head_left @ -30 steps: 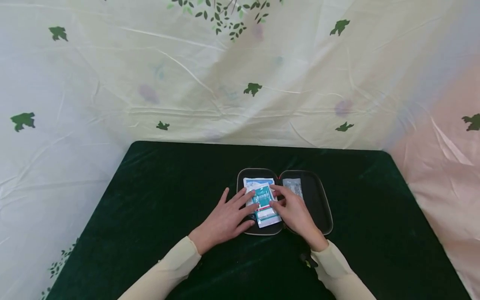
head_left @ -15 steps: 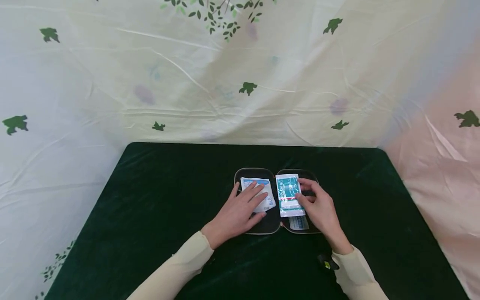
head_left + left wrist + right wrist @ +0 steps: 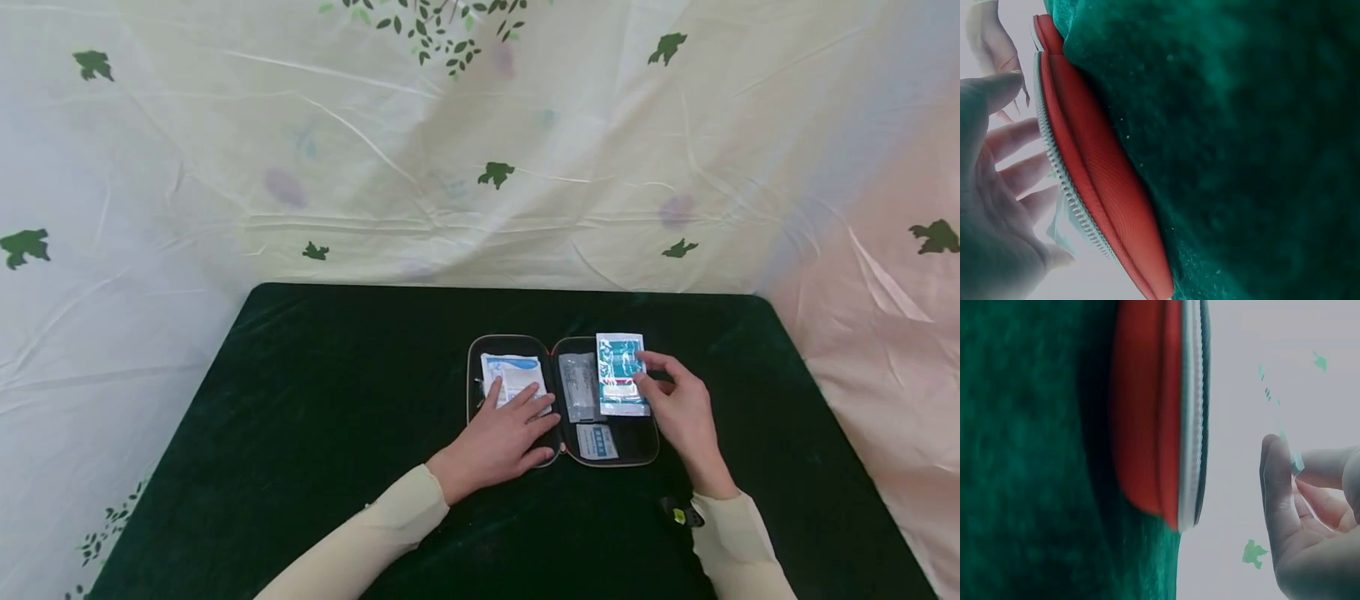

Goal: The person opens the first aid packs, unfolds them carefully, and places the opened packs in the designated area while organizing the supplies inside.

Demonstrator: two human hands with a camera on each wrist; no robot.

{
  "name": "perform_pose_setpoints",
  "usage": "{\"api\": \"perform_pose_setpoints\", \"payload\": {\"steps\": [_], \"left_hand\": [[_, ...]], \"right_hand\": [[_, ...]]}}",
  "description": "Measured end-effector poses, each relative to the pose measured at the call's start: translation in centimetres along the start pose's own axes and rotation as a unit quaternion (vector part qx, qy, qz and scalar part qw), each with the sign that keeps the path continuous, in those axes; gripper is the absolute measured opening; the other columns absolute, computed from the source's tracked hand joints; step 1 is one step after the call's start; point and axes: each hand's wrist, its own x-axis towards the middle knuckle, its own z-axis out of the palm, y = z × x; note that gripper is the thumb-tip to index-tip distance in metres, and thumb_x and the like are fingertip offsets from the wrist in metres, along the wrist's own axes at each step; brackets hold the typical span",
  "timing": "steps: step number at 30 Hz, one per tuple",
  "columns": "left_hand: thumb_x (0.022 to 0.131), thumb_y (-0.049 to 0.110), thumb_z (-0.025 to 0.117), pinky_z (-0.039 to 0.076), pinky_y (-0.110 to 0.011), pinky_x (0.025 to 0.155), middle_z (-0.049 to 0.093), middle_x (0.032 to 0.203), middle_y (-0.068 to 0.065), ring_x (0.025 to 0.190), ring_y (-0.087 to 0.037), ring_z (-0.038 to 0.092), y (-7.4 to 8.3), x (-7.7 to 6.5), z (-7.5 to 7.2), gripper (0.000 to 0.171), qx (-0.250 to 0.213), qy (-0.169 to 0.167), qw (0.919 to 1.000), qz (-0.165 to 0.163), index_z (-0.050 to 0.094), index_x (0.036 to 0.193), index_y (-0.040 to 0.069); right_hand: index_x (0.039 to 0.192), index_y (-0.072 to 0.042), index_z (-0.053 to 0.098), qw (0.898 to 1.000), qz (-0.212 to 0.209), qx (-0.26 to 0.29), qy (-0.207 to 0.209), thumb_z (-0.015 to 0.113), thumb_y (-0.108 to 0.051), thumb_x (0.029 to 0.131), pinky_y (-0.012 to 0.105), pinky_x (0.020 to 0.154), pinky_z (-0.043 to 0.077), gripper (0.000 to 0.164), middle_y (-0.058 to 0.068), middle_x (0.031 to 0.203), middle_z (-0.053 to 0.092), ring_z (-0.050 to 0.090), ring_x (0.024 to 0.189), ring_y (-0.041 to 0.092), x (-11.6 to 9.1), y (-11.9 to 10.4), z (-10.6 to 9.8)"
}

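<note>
My right hand (image 3: 684,417) pinches a teal-and-white sealed packet (image 3: 621,375) by its right edge, above the right half of an open zip case (image 3: 637,450). In the right wrist view, thumb and fingers of the right hand (image 3: 1310,512) meet on the packet's edge, raised over the red shell (image 3: 1147,412). My left hand (image 3: 498,437) lies with spread fingers across a white-and-blue packet (image 3: 513,371) in the case's left half. The left wrist view shows those fingers (image 3: 1022,175) reaching over the zipped rim (image 3: 1063,175).
A clear plastic packet (image 3: 579,387) and a small blue-and-white packet (image 3: 597,442) lie in the case's right half. Dark green cloth (image 3: 360,375) covers the table. A pale patterned curtain (image 3: 420,150) hangs behind it. A dark band with a yellow-green spot (image 3: 681,514) is at the right wrist.
The right hand has lifted the teal packet off the left half and carried it rightward, uncovering the small blue-and-white packet. The left hand has shifted slightly right, fingers still spread.
</note>
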Motion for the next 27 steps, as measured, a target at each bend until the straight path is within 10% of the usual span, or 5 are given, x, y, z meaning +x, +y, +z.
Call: {"api": "perform_pose_setpoints", "payload": {"steps": [5, 27], "left_hand": [[0.106, 0.054, 0.048, 0.008, -0.067, 0.122, 0.034, 0.167, 0.0, 0.157, -0.024, 0.019, 0.1, 0.0, 0.1, 0.054, 0.002, -0.017, 0.9998, -0.003, 0.052, 0.153, 0.027], [0.106, 0.054, 0.05, 0.006, -0.068, 0.121, 0.033, 0.167, 0.0, 0.157, -0.025, 0.02, 0.2, 0.2, -0.1, 0.054, -0.005, -0.031, 0.9995, -0.006, 0.051, 0.154, 0.028]], "right_hand": [[0.144, -0.008, 0.057, 1.0, 0.007, -0.012, 0.007, 0.057, -0.023, 0.107, 0.058, 0.097, 0.051, 0.04, 0.024, 0.141, 0.055, 0.06, 0.12, 0.046, 0.6, 0.8, -0.2], [0.146, -0.002, 0.053, 0.998, 0.013, -0.054, -0.015, 0.056, -0.013, 0.106, 0.058, 0.091, 0.054, 0.042, 0.028, 0.14, 0.053, 0.062, 0.115, 0.047, 1.7, 2.2, 0.0]]}}
